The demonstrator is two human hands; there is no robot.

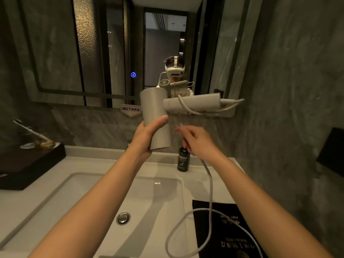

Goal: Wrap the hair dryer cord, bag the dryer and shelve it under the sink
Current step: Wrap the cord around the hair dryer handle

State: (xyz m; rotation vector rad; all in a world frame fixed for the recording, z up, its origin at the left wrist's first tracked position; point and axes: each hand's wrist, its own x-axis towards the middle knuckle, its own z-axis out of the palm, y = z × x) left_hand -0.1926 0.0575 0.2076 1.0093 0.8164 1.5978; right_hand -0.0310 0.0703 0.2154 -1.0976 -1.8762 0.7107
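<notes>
Behind right hand [200, 141], cord [210, 185] partly hidden.

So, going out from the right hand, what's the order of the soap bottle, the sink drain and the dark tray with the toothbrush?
From the right hand:
1. Soap bottle, just below the hand at the back of the counter.
2. Sink drain, lower left in the basin.
3. Dark tray, far left on the counter.

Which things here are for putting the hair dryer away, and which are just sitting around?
For the job: dryer in the left hand; cord in the right hand; black bag.

Just sitting around: soap bottle, sink, drain plug, dark tray, mirror.
</notes>
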